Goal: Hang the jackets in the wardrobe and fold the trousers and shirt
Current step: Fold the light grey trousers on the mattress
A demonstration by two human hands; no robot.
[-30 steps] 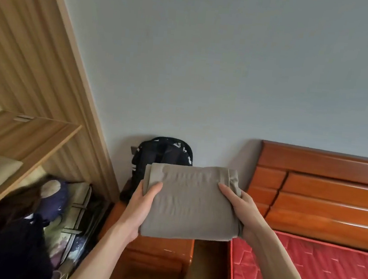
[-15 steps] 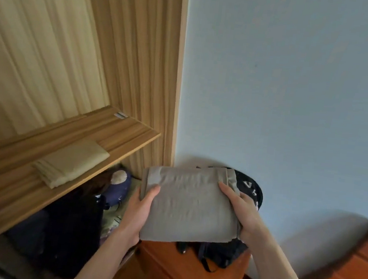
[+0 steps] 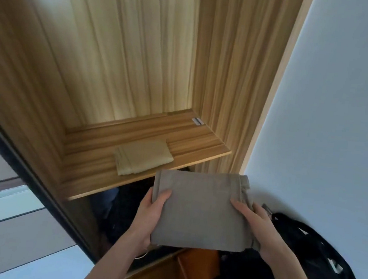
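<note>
Swinging leftward since the earlier frame, the view is now taking in the open wardrobe, with the bed gone from sight; both forearms are reaching up and forward, carrying the folded grey garment level just below and in front of the wooden shelf; the left hand is gripping its left edge, thumb curled on top, fingers hidden beneath; the right hand is gripping the right edge likewise; a folded beige garment is lying on the shelf; a black bag is sitting on the orange cabinet at lower right
</note>
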